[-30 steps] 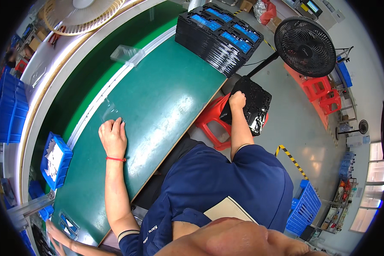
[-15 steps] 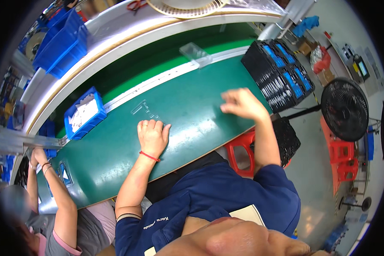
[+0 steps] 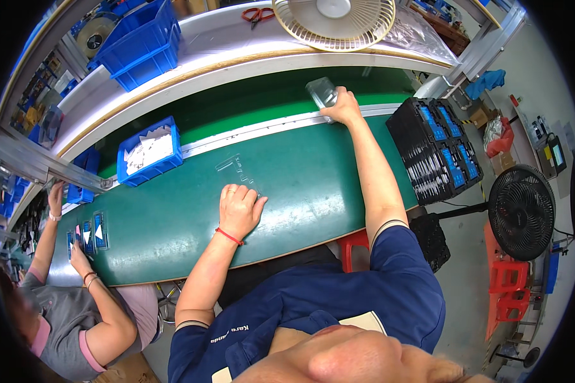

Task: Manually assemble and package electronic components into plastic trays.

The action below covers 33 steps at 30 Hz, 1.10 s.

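Note:
My right hand (image 3: 344, 106) is stretched to the far side of the bench, its fingers closed on the near right edge of a clear plastic tray (image 3: 321, 91). That tray sits over the green belt beside the white rail. Back uppermost, my left hand (image 3: 239, 210) rests on the green bench top (image 3: 313, 198), thumb apart from the fingers and fingertips partly hidden. Just beyond its fingers, clear outlines with small raised shapes (image 3: 231, 165) show on the bench; I cannot tell whether they are one thin plastic piece.
A blue bin (image 3: 152, 165) of white pieces stands left. Stacked black trays with blue parts (image 3: 437, 147) stand right, near a black fan (image 3: 522, 210). The shelf above holds a blue crate (image 3: 144, 54), red-handled scissors (image 3: 257, 15) and a fan grille (image 3: 335, 29). A co-worker (image 3: 86, 313) handles devices at left.
My right hand has moved forward and left and closed on the clear tray, now shifted onto the belt. My left hand has stayed put. The co-worker's hands have moved apart.

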Each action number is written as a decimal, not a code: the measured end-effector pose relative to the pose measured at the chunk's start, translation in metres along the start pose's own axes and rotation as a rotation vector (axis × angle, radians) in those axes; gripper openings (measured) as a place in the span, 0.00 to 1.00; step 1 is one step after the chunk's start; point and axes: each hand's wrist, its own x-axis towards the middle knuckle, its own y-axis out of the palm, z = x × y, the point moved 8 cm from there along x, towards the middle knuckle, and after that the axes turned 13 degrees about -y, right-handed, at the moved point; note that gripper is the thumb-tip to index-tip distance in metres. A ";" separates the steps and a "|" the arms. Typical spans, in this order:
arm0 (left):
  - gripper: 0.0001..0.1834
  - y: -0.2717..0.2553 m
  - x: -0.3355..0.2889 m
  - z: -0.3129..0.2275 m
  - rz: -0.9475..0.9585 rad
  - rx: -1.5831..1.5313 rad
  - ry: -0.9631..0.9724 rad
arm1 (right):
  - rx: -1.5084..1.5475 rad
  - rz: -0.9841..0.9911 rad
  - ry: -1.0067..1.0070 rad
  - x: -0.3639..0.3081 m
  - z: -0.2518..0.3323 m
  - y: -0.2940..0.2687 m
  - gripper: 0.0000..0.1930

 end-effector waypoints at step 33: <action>0.10 0.022 0.013 0.012 0.133 -0.776 -0.536 | 1.019 0.107 -0.027 -0.117 0.081 0.001 0.37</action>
